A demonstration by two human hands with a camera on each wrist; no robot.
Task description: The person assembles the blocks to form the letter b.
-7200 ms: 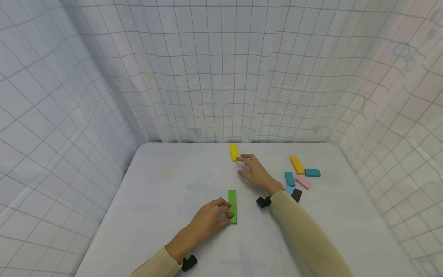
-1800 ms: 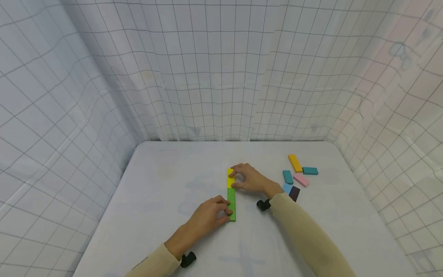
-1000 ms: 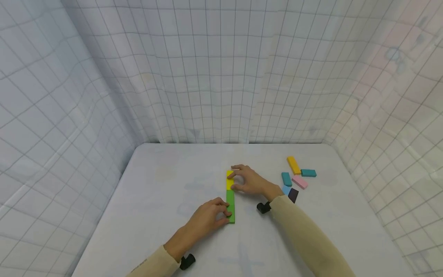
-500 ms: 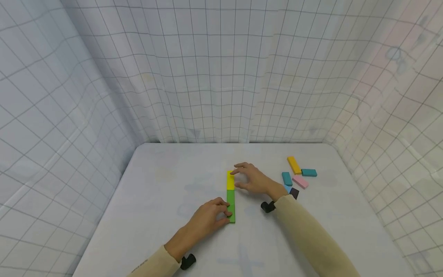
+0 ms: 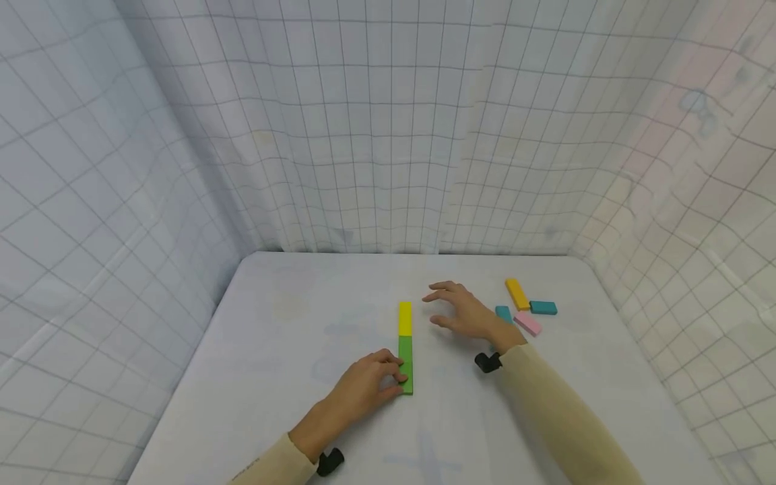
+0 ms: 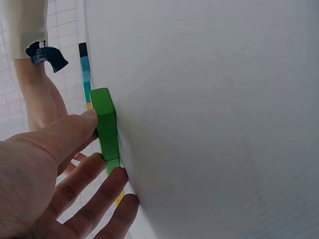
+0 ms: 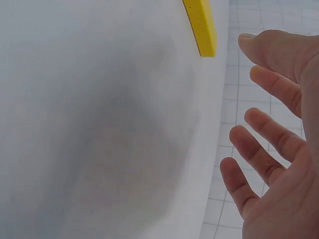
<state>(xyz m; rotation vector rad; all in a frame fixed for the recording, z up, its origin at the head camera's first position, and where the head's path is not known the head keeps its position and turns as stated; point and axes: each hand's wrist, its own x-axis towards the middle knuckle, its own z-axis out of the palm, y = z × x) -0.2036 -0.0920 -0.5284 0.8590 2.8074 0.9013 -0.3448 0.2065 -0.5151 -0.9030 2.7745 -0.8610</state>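
In the head view two green blocks (image 5: 405,347) and a yellow block (image 5: 405,318) lie end to end in a straight row on the white table. My left hand (image 5: 366,384) holds the nearer green block (image 6: 106,127) from the left, thumb at its near end and fingertips along its side and top. To the right of the row hovers my right hand (image 5: 463,313), fingers spread and holding nothing. The right wrist view shows the end of the yellow block (image 7: 204,30) apart from those fingertips.
To the right lie an orange block (image 5: 517,294), a teal block (image 5: 543,308), a pink block (image 5: 527,323) and another teal block (image 5: 503,313), partly behind the right wrist. White gridded curtains (image 5: 364,135) stand around the table's back and sides.
My right hand first moved the yellow block nearer, up against the green row, then let go and drew away to the right. My left hand has stayed at the green blocks.
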